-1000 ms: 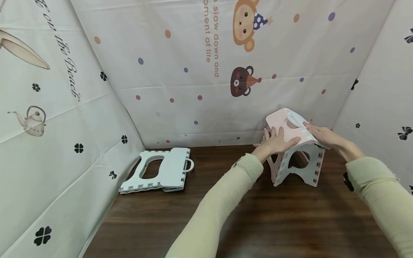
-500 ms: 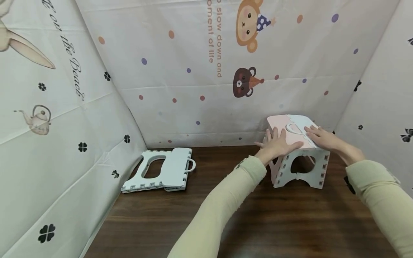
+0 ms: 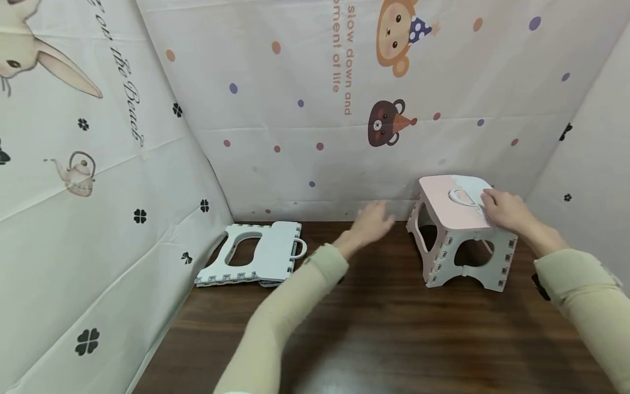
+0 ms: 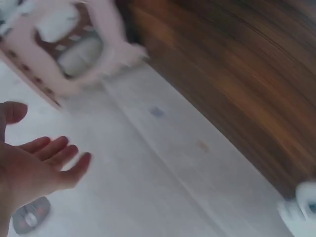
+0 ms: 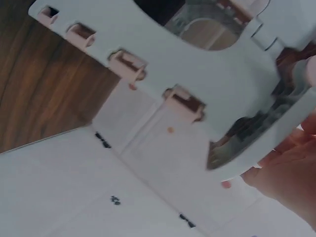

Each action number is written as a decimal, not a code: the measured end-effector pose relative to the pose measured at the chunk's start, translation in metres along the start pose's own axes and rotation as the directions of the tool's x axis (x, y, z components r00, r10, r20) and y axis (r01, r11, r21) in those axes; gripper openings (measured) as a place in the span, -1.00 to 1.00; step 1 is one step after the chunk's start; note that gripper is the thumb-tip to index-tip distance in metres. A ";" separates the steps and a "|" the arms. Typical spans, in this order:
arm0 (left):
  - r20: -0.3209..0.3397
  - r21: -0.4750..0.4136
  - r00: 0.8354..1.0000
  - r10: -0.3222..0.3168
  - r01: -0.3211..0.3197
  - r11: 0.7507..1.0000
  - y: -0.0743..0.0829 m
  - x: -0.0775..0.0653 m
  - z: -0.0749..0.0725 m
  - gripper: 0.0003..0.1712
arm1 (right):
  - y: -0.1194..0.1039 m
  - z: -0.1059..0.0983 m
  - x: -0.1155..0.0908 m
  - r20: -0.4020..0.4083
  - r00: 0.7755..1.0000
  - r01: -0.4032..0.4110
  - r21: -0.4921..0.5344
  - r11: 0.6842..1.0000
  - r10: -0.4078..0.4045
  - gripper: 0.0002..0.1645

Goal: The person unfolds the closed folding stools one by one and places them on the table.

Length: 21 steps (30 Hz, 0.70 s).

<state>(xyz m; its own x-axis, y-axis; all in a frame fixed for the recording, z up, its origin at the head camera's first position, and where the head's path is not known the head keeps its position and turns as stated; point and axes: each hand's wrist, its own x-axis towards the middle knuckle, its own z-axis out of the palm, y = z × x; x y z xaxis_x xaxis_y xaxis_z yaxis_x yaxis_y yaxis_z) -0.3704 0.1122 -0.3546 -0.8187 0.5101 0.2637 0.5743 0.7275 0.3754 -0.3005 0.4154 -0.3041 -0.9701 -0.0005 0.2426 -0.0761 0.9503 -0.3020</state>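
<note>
- While the right hand [image 3: 507, 210] stays at the top of the pink-and-white stool [image 3: 443, 210], the left hand [image 3: 370, 221] has come off its left side and is now well apart from it, out between the two stools.
- A second ago the stool's top was peaked along the middle; now it lies flat, as it did half a second ago, and the stool stands upright on its spread legs at the far right of the table [image 3: 394, 323].
- The left grip is empty, its fingers loosely bent and thumb apart, which shows best in the left wrist view; the head view blurs them.
- The right grip touches the right edge of the top; whether it pinches the rim I cannot tell, as the fingers are partly hidden.
- Only the right wrist view shows the gap beneath the top and, close up, the pink tabs along the white side panel.
- On top, the white handle [image 3: 455, 199] lies left of the right hand, which covers part of the white half.
- The folded white stool [image 3: 275, 246] lies flat at the far left, near the left sleeve [image 3: 295, 295].
- Printed cloth [image 3: 275, 175] rises behind both stools.
</note>
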 end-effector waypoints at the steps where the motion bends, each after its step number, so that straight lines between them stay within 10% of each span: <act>1: -0.024 0.015 1.000 0.006 -0.006 1.000 -0.013 -0.005 -0.003 -0.39 | -0.002 0.000 -0.001 -0.013 1.000 0.004 0.014 1.000 -0.003 -0.33; 7: -0.096 0.072 0.995 -0.025 0.032 0.997 -0.089 -0.039 -0.022 -0.49 | -0.017 -0.001 -0.012 -0.117 0.991 0.073 0.058 0.996 -0.066 -0.36; 12: -0.018 0.140 0.992 -0.124 0.126 0.982 -0.146 -0.077 -0.043 -0.39 | -0.032 0.002 -0.024 -0.230 0.962 0.168 0.069 0.983 -0.148 -0.44; 21: 0.090 0.138 0.945 -0.314 0.300 0.944 -0.226 -0.142 -0.081 -0.04 | -0.061 0.014 -0.038 -0.435 0.846 0.347 0.010 0.938 -0.308 -0.69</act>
<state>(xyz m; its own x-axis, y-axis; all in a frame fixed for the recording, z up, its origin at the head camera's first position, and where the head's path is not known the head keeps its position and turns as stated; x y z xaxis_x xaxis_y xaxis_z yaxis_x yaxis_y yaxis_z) -0.3834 -0.1619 -0.4048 -0.9540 0.2956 0.0512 0.2965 0.9031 0.3105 -0.2620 0.3527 -0.3077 -0.6972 -0.1576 0.6993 -0.4100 0.8879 -0.2087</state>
